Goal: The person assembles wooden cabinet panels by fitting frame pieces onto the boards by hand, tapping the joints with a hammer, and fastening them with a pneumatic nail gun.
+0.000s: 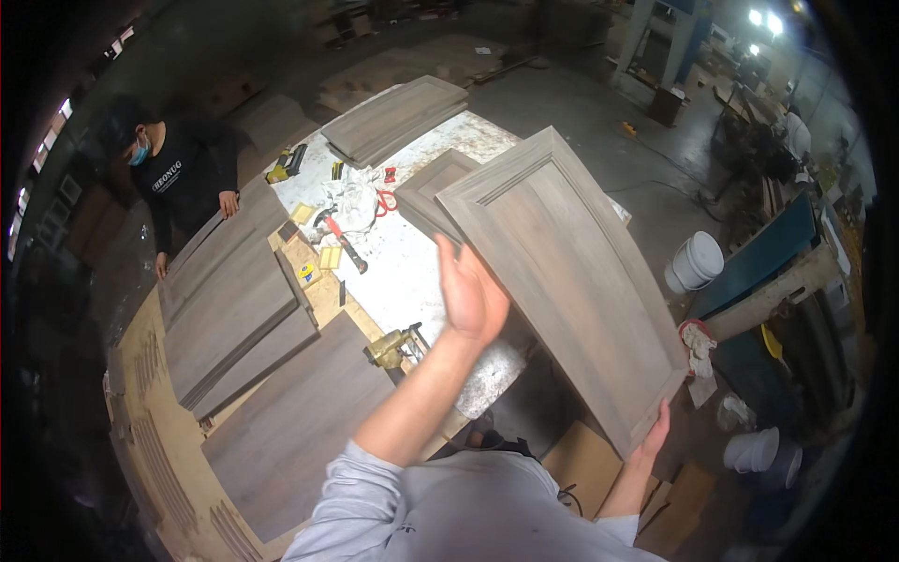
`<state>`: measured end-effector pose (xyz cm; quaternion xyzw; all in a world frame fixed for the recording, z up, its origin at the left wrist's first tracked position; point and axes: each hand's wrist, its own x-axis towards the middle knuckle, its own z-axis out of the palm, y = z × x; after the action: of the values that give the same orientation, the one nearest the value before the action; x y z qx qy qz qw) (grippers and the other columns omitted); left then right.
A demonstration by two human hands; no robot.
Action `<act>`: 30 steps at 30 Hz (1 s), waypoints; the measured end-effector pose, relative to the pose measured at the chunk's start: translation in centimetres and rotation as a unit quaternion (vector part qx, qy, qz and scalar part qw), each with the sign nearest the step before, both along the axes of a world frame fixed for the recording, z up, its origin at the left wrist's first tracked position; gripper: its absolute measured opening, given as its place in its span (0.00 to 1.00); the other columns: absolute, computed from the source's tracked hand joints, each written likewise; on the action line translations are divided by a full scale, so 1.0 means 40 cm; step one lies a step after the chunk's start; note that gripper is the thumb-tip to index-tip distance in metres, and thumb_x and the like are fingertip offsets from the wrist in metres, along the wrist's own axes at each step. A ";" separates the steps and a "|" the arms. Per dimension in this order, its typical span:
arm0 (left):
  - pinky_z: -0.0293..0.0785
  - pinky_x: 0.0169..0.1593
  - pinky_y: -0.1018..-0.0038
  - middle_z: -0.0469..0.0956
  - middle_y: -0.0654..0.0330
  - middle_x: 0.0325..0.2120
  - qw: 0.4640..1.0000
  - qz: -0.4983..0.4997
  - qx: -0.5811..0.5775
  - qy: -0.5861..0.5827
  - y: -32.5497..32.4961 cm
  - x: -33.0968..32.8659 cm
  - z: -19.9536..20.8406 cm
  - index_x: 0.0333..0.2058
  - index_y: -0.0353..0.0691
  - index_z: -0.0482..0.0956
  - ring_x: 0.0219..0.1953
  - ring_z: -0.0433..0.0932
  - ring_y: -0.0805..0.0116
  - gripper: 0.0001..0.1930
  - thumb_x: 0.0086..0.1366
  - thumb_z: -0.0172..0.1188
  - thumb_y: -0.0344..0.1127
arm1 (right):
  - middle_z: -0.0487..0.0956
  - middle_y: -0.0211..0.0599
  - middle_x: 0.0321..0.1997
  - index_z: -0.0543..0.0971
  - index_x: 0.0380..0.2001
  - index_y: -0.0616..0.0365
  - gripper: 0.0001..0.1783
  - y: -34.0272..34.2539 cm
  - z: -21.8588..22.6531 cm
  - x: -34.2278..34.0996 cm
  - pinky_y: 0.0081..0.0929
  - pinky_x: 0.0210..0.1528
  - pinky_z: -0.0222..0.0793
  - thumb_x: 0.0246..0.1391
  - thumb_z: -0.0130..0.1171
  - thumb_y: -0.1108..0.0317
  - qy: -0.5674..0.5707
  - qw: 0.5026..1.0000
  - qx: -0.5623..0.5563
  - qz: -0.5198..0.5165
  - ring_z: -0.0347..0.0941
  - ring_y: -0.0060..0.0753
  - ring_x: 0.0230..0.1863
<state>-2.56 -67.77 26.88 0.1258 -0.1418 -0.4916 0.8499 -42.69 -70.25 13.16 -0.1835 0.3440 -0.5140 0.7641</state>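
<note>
A grey-brown wooden cabinet door (571, 272) with a raised moulded frame is held up on a slant in front of me. My left hand (473, 292) is against its left edge, thumb raised and apart from the wood, the other fingers partly hidden by the door. At the lower right corner my right hand (650, 437) grips the door, its fingers mostly out of sight behind it. Beyond the left hand, another panel (435, 192) lies on the white-topped table (393, 290), partly covered by the raised door.
A nail gun (395, 347) lies by my left forearm; a red-and-black hammer (345, 245) and red-handled scissors (385, 202) are farther off. Stacked panels (234, 309) cover the left bench, where a co-worker (183, 178) touches one. More panels (393, 117) lie behind. White buckets (695, 262) stand right.
</note>
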 end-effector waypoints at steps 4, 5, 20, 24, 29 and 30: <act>0.71 0.62 0.56 0.71 0.57 0.60 0.971 -0.043 0.234 0.018 -0.071 -0.137 -0.212 0.62 0.40 0.66 0.61 0.73 0.59 0.22 0.77 0.48 0.46 | 0.76 0.42 0.63 0.71 0.63 0.61 0.26 -0.148 0.055 0.054 0.42 0.65 0.70 0.69 0.48 0.55 0.016 0.999 -0.040 0.019 0.75 0.44 0.61; 0.73 0.60 0.57 0.71 0.57 0.57 0.963 -0.057 0.263 0.028 -0.083 -0.167 -0.271 0.60 0.41 0.67 0.59 0.74 0.60 0.19 0.77 0.49 0.43 | 0.76 0.42 0.63 0.71 0.63 0.61 0.26 -0.182 0.042 0.067 0.42 0.65 0.70 0.69 0.48 0.55 0.016 0.999 -0.040 0.025 0.75 0.44 0.61; 0.78 0.56 0.64 0.76 0.54 0.57 0.868 -0.220 0.407 -0.180 0.083 -0.096 -0.366 0.61 0.38 0.71 0.57 0.78 0.61 0.25 0.76 0.53 0.50 | 0.76 0.42 0.59 0.71 0.61 0.63 0.23 -0.445 -0.069 0.534 0.42 0.61 0.72 0.69 0.50 0.61 0.118 0.992 -0.048 0.027 0.74 0.43 0.59; 0.79 0.55 0.65 0.77 0.54 0.56 0.858 -0.172 0.462 -0.147 0.264 -0.059 -0.409 0.60 0.39 0.72 0.56 0.79 0.62 0.23 0.76 0.53 0.49 | 0.76 0.43 0.59 0.71 0.60 0.63 0.22 -0.471 -0.080 0.583 0.40 0.61 0.71 0.68 0.49 0.63 0.129 0.989 -0.057 0.033 0.74 0.41 0.59; 0.80 0.54 0.61 0.77 0.54 0.55 0.860 -0.070 0.501 -0.058 0.510 -0.051 -0.463 0.59 0.38 0.72 0.55 0.79 0.61 0.20 0.77 0.50 0.45 | 0.67 0.56 0.70 0.57 0.71 0.71 0.41 -0.523 -0.123 0.551 0.40 0.72 0.57 0.64 0.56 0.56 0.616 0.749 -0.243 -0.012 0.64 0.51 0.70; 0.80 0.54 0.61 0.77 0.54 0.55 0.861 -0.068 0.501 -0.055 0.548 -0.055 -0.468 0.59 0.38 0.72 0.55 0.79 0.61 0.20 0.77 0.50 0.45 | 0.67 0.56 0.70 0.57 0.71 0.71 0.41 -0.537 -0.147 0.534 0.40 0.72 0.57 0.64 0.56 0.56 0.617 0.748 -0.246 -0.009 0.64 0.51 0.70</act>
<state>-4.78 -45.85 8.16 0.5514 0.0692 -0.5453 0.6276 -21.32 -91.72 7.28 -0.6388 0.6040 -0.3628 0.3090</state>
